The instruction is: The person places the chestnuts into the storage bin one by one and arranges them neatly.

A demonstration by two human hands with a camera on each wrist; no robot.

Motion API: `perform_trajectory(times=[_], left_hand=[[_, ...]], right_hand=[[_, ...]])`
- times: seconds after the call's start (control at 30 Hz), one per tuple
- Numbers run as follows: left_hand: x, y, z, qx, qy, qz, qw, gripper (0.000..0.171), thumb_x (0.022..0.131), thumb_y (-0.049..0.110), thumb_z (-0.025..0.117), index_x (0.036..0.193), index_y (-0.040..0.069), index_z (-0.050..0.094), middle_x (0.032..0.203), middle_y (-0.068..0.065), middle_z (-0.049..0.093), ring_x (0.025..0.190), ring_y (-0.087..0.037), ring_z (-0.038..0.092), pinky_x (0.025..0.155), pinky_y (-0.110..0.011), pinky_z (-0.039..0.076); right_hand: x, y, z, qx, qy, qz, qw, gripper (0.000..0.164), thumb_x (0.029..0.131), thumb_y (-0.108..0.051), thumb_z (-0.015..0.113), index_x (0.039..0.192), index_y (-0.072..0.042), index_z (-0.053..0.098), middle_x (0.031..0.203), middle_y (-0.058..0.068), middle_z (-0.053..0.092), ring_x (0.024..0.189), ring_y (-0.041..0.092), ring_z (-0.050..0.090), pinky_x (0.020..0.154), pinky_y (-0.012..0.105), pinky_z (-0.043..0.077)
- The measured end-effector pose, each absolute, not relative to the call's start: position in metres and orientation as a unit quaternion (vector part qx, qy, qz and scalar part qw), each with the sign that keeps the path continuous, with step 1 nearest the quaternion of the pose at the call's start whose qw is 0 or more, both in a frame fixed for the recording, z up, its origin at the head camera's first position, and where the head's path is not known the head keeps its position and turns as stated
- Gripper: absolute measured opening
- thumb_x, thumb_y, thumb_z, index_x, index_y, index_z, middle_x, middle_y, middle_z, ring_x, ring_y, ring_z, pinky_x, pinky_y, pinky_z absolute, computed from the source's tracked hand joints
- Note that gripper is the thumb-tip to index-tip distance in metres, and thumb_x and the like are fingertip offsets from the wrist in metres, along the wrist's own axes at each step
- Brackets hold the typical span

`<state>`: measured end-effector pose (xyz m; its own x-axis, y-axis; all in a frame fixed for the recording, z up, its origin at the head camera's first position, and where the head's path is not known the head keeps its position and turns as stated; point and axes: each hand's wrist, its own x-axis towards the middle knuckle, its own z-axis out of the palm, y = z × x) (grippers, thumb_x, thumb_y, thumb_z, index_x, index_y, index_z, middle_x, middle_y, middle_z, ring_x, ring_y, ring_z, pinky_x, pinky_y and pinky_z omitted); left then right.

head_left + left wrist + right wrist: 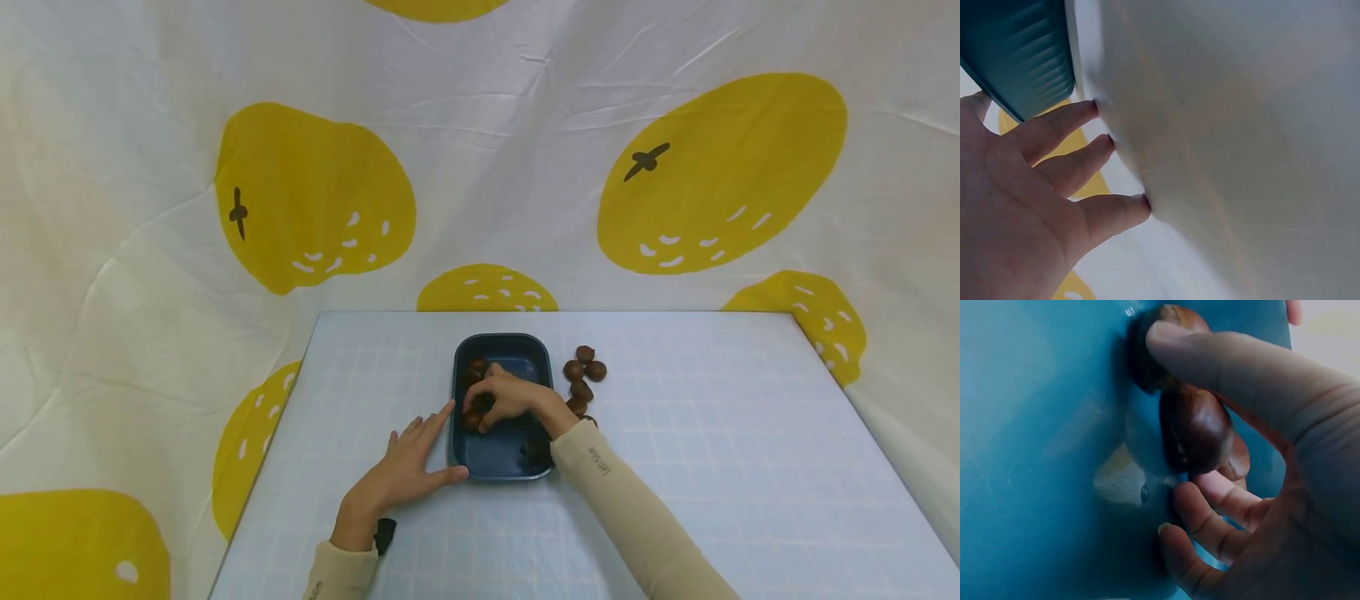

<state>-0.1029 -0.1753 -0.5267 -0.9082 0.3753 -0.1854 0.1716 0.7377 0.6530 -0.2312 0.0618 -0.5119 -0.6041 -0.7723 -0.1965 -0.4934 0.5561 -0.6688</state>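
Note:
A dark blue rectangular tray stands on the table, with several brown chestnuts along its left side. My right hand reaches into it from the right, fingers curled down among the nuts. In the right wrist view the thumb presses on one chestnut, gripping it; the index finger is mostly hidden. Another chestnut lies just below, beside the other curled fingers. My left hand is spread at the tray's left side, index finger and thumb at its edge. The remaining fingertips rest on the tabletop in the left wrist view.
Just right of the tray, several loose chestnuts lie in a rough line, partly behind the right wrist. The table has a pale checked cover. Behind it hangs a white cloth printed with yellow fruit.

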Motion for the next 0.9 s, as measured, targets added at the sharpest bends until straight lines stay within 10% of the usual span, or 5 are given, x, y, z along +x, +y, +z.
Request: perform_trajectory(times=[0.47,0.7,0.9], left_hand=[[-0.102,-0.175,-0.527,0.147,0.921,0.329,0.15,0.099,0.08,0.077,0.062,0.157,0.052,0.005,0.162,-0.001,0.027,0.148,-0.04,0.017,0.108,-0.075,0.005],[-0.103,-0.176,-0.527,0.145,0.921,0.329,0.147,0.099,0.08,0.076,0.064,0.158,0.05,0.009,0.161,-0.003,0.03,0.147,-0.042,0.018,0.107,-0.076,0.006],[-0.103,-0.175,-0.529,0.142,0.924,0.322,0.153,0.101,0.079,0.076,0.064,0.158,0.048,0.008,0.162,-0.001,0.028,0.148,-0.041,0.017,0.108,-0.075,0.005]], right_hand=[[-0.231,0.068,-0.498,-0.342,0.856,-0.299,0.245,0.036,0.08,-0.022,0.086,0.114,-0.024,0.075,0.117,0.004,0.048,0.104,0.019,0.041,0.082,0.036,0.045],[-0.235,0.085,-0.471,-0.391,0.806,-0.411,0.167,0.034,0.088,-0.013,0.079,0.119,-0.003,0.069,0.12,0.016,0.065,0.103,0.037,0.059,0.086,0.047,0.052],[-0.224,0.105,-0.45,-0.303,0.804,-0.49,0.146,0.038,0.091,-0.023,0.077,0.126,-0.015,0.065,0.121,0.005,0.061,0.108,0.033,0.06,0.09,0.046,0.051]])
